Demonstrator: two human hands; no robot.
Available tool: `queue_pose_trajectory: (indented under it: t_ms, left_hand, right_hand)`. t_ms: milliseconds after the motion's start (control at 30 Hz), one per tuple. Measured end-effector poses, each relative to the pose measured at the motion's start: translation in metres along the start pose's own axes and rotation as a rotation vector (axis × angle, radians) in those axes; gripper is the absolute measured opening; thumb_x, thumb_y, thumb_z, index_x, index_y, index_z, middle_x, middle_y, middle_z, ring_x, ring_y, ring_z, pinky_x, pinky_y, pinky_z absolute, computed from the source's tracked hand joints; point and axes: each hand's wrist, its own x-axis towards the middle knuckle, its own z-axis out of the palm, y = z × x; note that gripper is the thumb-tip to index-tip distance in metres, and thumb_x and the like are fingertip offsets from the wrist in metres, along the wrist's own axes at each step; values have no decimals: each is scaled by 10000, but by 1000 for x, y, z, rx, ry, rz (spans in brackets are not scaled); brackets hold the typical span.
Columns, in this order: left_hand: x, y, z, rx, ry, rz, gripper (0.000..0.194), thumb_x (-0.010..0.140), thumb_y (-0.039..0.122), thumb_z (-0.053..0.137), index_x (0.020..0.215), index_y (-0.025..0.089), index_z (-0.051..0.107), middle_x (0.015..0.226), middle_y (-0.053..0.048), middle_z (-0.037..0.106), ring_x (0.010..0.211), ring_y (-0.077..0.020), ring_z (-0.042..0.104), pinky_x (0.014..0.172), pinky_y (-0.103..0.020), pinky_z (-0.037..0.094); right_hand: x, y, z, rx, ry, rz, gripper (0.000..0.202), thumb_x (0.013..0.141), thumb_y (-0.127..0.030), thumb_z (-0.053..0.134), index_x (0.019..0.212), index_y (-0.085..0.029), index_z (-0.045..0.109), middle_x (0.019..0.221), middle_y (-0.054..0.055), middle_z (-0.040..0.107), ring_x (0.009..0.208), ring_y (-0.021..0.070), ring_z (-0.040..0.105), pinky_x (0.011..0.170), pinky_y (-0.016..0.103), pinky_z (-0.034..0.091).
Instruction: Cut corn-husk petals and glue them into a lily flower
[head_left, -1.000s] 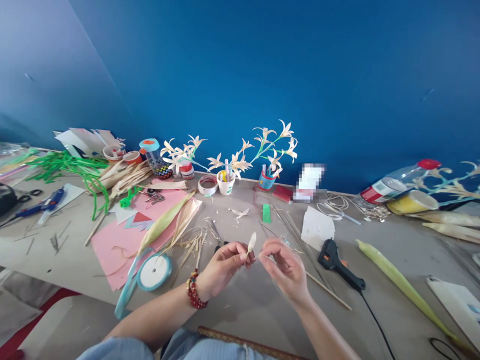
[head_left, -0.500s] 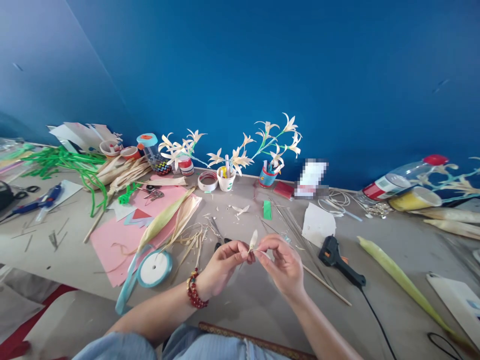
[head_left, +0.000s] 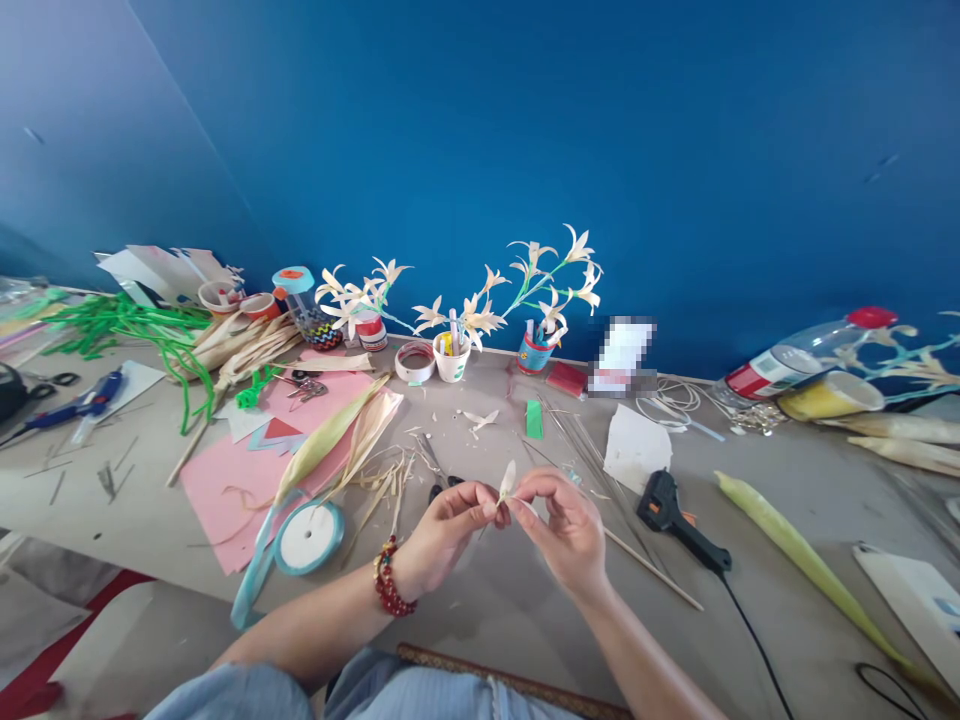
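Note:
A small pale petal piece [head_left: 508, 478] stands upright between my two hands, over the front middle of the table. My left hand [head_left: 450, 535], with a red bead bracelet at the wrist, pinches its base and a thin stem from the left. From the right, my right hand [head_left: 566, 528] pinches the same piece near its base, thumb and forefinger together. The fingertips of both hands nearly touch, and the exact contact is partly hidden. Beyond them lies a loose pale petal piece [head_left: 478, 420] on the table.
A black glue gun [head_left: 679, 520] lies right of my hands, beside a wooden stick [head_left: 652, 570]. To the left are a blue tape roll [head_left: 309, 537], pink paper [head_left: 214, 490] and husks [head_left: 322, 445]. Cups with husk flowers [head_left: 452, 360] stand along the wall.

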Motion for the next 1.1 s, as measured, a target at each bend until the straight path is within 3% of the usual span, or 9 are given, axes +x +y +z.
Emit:
queue_pose_trajectory:
  t_ms: [667,1100]
  left_hand:
    - [0,0,1,-10,1,-21,170,769,262,744,713,127,658,725,-40,618,740,-139,533,774,-261,372]
    - [1,-1,-3,-113,-38,-107,163,738,245,766,705,129,656,718,-51,633,723,-141,556,757,-255,383]
  right_hand:
    - [-3,2,0,-144,7,-104,150,811,-94,673,836,-232,619,781,10,625,745,174,625,679,294,493]
    - [-5,4,-1,-239,10,-158,128,823,-127,677,868,-236,626,813,34,630,780,195,630,704,320,505]
